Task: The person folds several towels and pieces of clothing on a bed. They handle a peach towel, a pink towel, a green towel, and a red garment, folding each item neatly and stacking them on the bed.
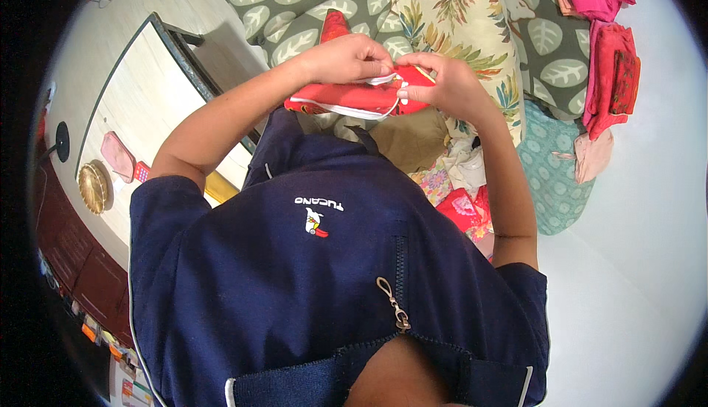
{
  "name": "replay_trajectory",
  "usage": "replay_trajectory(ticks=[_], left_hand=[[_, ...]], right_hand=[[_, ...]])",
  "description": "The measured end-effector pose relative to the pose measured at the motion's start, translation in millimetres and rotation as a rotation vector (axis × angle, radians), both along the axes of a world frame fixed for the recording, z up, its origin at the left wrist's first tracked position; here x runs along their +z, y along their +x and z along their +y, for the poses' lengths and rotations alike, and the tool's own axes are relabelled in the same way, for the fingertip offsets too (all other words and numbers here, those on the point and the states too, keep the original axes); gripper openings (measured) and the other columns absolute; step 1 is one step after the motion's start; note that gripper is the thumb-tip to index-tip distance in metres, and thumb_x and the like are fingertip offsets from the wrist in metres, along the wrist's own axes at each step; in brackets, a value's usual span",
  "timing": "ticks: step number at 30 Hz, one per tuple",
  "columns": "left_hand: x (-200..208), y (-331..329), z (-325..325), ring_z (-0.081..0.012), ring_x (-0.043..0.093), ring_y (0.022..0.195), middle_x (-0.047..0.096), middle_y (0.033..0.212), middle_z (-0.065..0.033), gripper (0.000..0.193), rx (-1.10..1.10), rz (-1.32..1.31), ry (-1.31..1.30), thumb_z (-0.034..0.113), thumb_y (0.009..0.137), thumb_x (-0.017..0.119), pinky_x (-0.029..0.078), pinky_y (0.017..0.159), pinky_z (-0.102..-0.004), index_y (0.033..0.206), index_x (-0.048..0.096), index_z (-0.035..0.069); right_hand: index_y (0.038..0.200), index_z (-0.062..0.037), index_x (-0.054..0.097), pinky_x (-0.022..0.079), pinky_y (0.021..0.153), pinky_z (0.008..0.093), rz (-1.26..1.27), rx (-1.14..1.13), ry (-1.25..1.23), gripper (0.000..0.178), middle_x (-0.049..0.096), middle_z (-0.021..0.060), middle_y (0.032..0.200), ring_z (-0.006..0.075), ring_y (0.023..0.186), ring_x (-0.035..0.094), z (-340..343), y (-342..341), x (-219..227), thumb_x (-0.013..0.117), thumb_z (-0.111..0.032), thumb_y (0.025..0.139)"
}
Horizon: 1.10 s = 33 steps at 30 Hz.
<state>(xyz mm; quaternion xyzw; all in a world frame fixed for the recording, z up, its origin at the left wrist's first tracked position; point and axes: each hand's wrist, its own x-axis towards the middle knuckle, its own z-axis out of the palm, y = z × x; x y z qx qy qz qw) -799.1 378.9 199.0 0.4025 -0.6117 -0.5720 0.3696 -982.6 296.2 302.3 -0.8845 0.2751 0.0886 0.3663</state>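
Observation:
In front of my chest I hold a long red fabric item with white edging; its exact kind is unclear. My left hand comes over it from the left, with thumb and fingers pinched on the edge near a white part. At its other end my right hand grips the red fabric between thumb and fingers. A thin white cord loops down below the right thumb. Behind my left hand a pointed red patterned piece sticks up; whether it belongs to the same item is hidden.
A green leaf-print cover and a cream floral cushion lie ahead. Folded red clothes are stacked at right, above a teal cushion. Loose clothes lie by my right arm. The left table bears a pink pouch.

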Motion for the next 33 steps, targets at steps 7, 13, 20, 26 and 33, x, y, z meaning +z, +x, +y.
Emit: replay_trajectory(ticks=[7,13,20,26,33], left_hand=[[5.7,-18.6,7.4,-0.0053,0.048,0.070,0.056,0.074,0.0012,0.015,0.045,0.059,0.073,0.013,0.086,0.052,0.041,0.066,-0.0225,0.087,0.058,-0.001],[24.1,-22.4,4.8,-0.0025,0.043,0.059,0.052,0.063,0.0044,0.013,-0.009,0.061,0.117,0.013,0.084,0.057,0.036,0.054,-0.0200,0.080,0.059,0.001],[21.9,-14.5,6.9,-0.0022,0.042,0.059,0.051,0.064,0.0052,0.014,-0.011,0.051,0.175,0.013,0.085,0.055,0.036,0.053,-0.0195,0.081,0.056,0.000],[13.6,-7.7,3.4,-0.0031,0.044,0.064,0.052,0.069,0.0037,0.011,0.023,0.047,0.090,0.010,0.086,0.050,0.037,0.057,-0.0198,0.084,0.055,0.000],[27.3,-0.6,13.1,-0.0054,0.042,0.061,0.047,0.065,0.0027,0.009,0.134,-0.016,0.115,0.007,0.079,0.058,0.037,0.057,-0.0217,0.084,0.053,0.002]], right_hand=[[0.089,-0.0046,0.064,0.045,0.065,0.0298,-0.029,0.015,-0.045,0.027,0.061,0.0122,0.079,0.0219,0.071,0.058,5.6,-11.8,-3.7,0.064,-0.028,0.075],[0.082,-0.0036,0.063,0.044,0.060,0.0304,-0.166,-0.170,0.145,0.022,0.060,0.0121,0.070,0.0225,0.064,0.057,7.4,-23.9,-28.2,0.059,-0.025,0.077],[0.078,-0.0038,0.062,0.043,0.059,0.0297,-0.139,-0.131,0.091,0.018,0.058,0.0100,0.067,0.0206,0.061,0.055,15.3,-9.1,-19.0,0.064,-0.021,0.074],[0.077,-0.0021,0.062,0.043,0.059,0.0288,-0.170,-0.160,0.070,0.018,0.058,0.0103,0.070,0.0195,0.062,0.055,13.0,1.5,-25.3,0.063,-0.019,0.073],[0.078,0.0039,0.059,0.039,0.067,0.0219,-0.066,-0.314,0.348,0.015,0.055,0.0013,0.076,0.0075,0.071,0.049,4.9,8.2,-31.8,0.053,-0.010,0.078]])
